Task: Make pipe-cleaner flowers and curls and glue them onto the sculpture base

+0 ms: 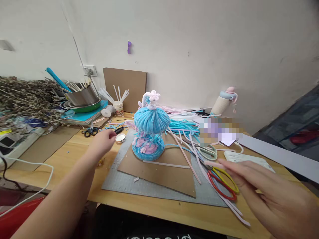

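A blue and pink pipe-cleaner mushroom figure (pixel 149 131) with a small white flower on top stands on a brown cardboard sheet (pixel 161 172), which lies on a grey cutting mat (pixel 119 181). My left hand (pixel 102 143) reaches in from the left, its fingers curled round a short black stick-like tool (pixel 119 130). A small round metal lid (pixel 120 138) lies just beside it. My right hand (pixel 271 194) hovers at the lower right with fingers stretched out, holding nothing. Its fingertips are above the red-handled scissors (pixel 220 186) and yellow-handled scissors (pixel 229 179).
Loose pink, white and blue pipe cleaners (pixel 185 127) spread behind and to the right of the figure. Green-handled scissors (pixel 208 152), black scissors (pixel 91 131), a steel pot of sticks (pixel 82 96), a cup of white sticks (pixel 118 106), dried twigs (pixel 25 98) and a power strip (pixel 15 146) crowd the wooden table (pixel 72 156).
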